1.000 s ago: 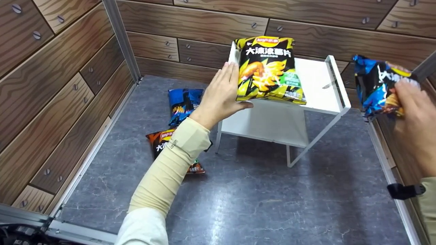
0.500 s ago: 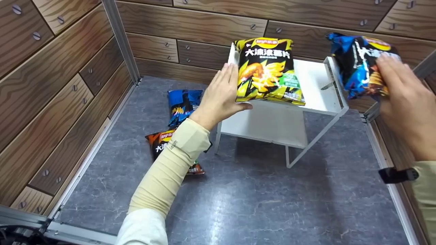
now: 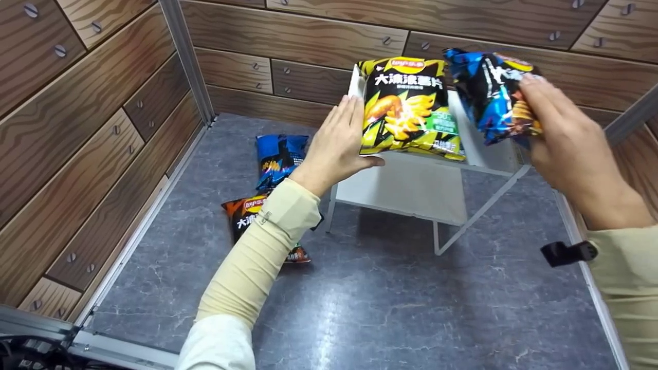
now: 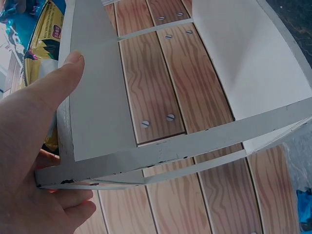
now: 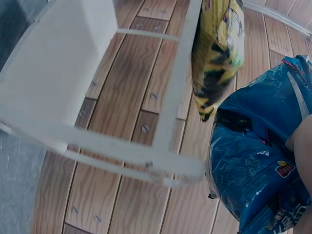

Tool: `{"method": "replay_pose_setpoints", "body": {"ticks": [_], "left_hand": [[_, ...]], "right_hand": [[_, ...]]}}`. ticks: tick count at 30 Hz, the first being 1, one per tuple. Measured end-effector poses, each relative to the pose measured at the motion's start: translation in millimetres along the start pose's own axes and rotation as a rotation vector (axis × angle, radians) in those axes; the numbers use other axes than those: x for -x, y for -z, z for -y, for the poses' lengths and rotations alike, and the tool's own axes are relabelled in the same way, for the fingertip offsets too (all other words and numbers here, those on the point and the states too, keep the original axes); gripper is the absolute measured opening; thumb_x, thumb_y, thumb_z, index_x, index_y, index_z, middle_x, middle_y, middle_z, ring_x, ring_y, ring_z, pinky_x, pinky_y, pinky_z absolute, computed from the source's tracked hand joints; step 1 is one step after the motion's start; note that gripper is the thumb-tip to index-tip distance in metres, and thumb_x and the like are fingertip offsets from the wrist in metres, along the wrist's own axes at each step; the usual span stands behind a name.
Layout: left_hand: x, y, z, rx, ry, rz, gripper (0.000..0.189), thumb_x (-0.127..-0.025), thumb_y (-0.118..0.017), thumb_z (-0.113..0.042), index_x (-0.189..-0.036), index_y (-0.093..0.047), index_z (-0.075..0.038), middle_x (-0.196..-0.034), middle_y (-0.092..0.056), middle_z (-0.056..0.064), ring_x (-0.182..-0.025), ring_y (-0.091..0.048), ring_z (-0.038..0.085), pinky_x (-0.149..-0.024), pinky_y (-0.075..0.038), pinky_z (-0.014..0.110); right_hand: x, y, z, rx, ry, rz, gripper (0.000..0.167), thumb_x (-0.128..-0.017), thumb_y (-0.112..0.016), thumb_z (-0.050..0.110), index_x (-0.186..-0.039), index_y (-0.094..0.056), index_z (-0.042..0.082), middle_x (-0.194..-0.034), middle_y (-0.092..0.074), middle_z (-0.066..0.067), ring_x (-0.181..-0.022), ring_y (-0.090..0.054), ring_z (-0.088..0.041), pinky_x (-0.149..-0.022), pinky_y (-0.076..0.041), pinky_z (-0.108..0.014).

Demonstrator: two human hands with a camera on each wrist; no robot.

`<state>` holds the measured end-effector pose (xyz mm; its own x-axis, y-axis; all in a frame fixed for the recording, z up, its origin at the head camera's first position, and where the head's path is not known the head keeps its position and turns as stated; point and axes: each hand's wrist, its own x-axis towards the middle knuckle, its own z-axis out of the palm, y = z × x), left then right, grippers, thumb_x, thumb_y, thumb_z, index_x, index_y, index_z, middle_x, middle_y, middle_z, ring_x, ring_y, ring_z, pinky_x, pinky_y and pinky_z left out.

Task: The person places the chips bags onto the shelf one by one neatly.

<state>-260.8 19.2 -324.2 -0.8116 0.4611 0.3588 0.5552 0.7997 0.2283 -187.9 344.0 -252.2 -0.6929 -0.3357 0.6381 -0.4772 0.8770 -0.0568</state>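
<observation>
A white two-tier side table (image 3: 406, 187) stands near the back wall. My left hand (image 3: 334, 139) holds its top left edge; the left wrist view shows the thumb under the top board and fingers outside the frame. Beside that hand, a yellow-and-black bag of potato chips (image 3: 403, 110) lies face up on the tabletop. My right hand (image 3: 570, 133) grips a blue-and-black bag of potato chips (image 3: 488, 97) by its right side, above the right part of the table. In the right wrist view this blue bag hangs apart from the yellow bag (image 5: 217, 53).
On the grey floor left of the table lie a blue chip bag (image 3: 275, 156) and an orange-and-black chip bag (image 3: 244, 216), the latter partly behind my left forearm. Wood-patterned walls (image 3: 303, 31) enclose the space. The table's right end has a raised rim.
My right hand has carried the blue chip bag leftward and slightly up, from beyond the table's right side to over the tabletop. My left hand and the yellow bag have stayed put.
</observation>
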Motion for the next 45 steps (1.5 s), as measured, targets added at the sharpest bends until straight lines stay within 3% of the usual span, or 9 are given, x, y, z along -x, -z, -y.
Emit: {"method": "replay_pose_setpoints", "body": {"ticks": [7,11,16,20,28,32,41,45], "left_hand": [[-1.0,2.4,-3.0,-0.012,0.004,0.006,0.12,-0.076,-0.075,-0.064,-0.156,-0.017,0.005,-0.162,-0.025,0.02,-0.153,-0.019,0.031,-0.127,-0.015,0.036],[-1.5,4.0,-3.6,-0.013,0.01,0.012,0.121,-0.076,-0.075,-0.064,-0.156,-0.016,0.004,-0.163,-0.025,0.019,-0.153,-0.019,0.031,-0.127,-0.016,0.037],[-0.5,5.6,-2.9,-0.001,0.008,0.004,0.12,-0.076,-0.075,-0.064,-0.156,-0.017,0.004,-0.163,-0.024,0.02,-0.154,-0.019,0.031,-0.127,-0.016,0.037],[1.5,6.2,-0.4,0.01,0.002,-0.005,0.12,-0.077,-0.074,-0.064,-0.156,-0.016,0.004,-0.163,-0.024,0.02,-0.154,-0.018,0.031,-0.127,-0.016,0.037],[2.9,6.0,3.6,0.031,-0.003,0.002,0.117,-0.079,-0.073,-0.061,-0.156,-0.015,0.005,-0.163,-0.022,0.02,-0.154,-0.017,0.031,-0.127,-0.014,0.037],[2.1,4.3,5.0,0.034,0.001,-0.002,0.115,-0.08,-0.074,-0.059,-0.156,-0.016,0.005,-0.163,-0.023,0.021,-0.154,-0.018,0.031,-0.127,-0.015,0.036],[1.2,-0.3,5.1,0.028,0.003,-0.025,0.115,-0.078,-0.076,-0.058,-0.155,-0.018,0.006,-0.161,-0.026,0.021,-0.153,-0.021,0.031,-0.126,-0.018,0.036],[0.3,0.0,3.6,0.063,0.002,-0.012,0.115,-0.079,-0.077,-0.057,-0.155,-0.017,0.006,-0.162,-0.025,0.021,-0.153,-0.02,0.031,-0.127,-0.016,0.036]], "right_hand": [[2.0,-12.2,2.8,-0.048,-0.011,0.046,0.076,-0.08,-0.053,-0.017,-0.15,-0.043,0.01,-0.151,-0.048,-0.016,-0.14,-0.044,-0.038,-0.122,-0.029,-0.043],[4.2,-15.9,1.1,-0.081,-0.067,0.091,0.078,-0.08,-0.058,-0.006,-0.153,-0.04,0.015,-0.152,-0.047,-0.016,-0.139,-0.044,-0.041,-0.121,-0.03,-0.049],[6.6,-26.2,-0.1,-0.096,-0.047,0.121,0.081,-0.078,-0.066,0.005,-0.153,-0.037,0.011,-0.155,-0.042,-0.017,-0.142,-0.04,-0.038,-0.124,-0.023,-0.049],[8.3,-34.9,0.5,-0.074,-0.04,0.16,0.088,-0.076,-0.071,0.013,-0.156,-0.032,0.011,-0.159,-0.035,-0.015,-0.148,-0.033,-0.035,-0.125,-0.016,-0.051],[12.9,-45.5,2.1,0.028,-0.041,0.252,0.101,-0.082,-0.076,0.034,-0.16,-0.015,0.013,-0.166,-0.019,-0.011,-0.153,-0.019,-0.031,-0.127,-0.004,-0.049],[12.7,-47.9,1.2,0.015,-0.042,0.239,0.101,-0.083,-0.076,0.034,-0.16,-0.015,0.013,-0.166,-0.019,-0.011,-0.153,-0.019,-0.031,-0.127,-0.005,-0.049],[18.2,-50.0,-3.8,-0.1,-0.026,0.113,0.1,-0.077,-0.079,0.026,-0.158,-0.022,0.012,-0.164,-0.024,-0.013,-0.152,-0.022,-0.032,-0.126,-0.009,-0.052],[27.5,-45.3,-8.4,-0.086,-0.102,0.099,0.108,-0.076,-0.081,0.027,-0.159,-0.016,0.009,-0.166,-0.017,-0.015,-0.153,-0.018,-0.033,-0.127,-0.007,-0.049]]}}
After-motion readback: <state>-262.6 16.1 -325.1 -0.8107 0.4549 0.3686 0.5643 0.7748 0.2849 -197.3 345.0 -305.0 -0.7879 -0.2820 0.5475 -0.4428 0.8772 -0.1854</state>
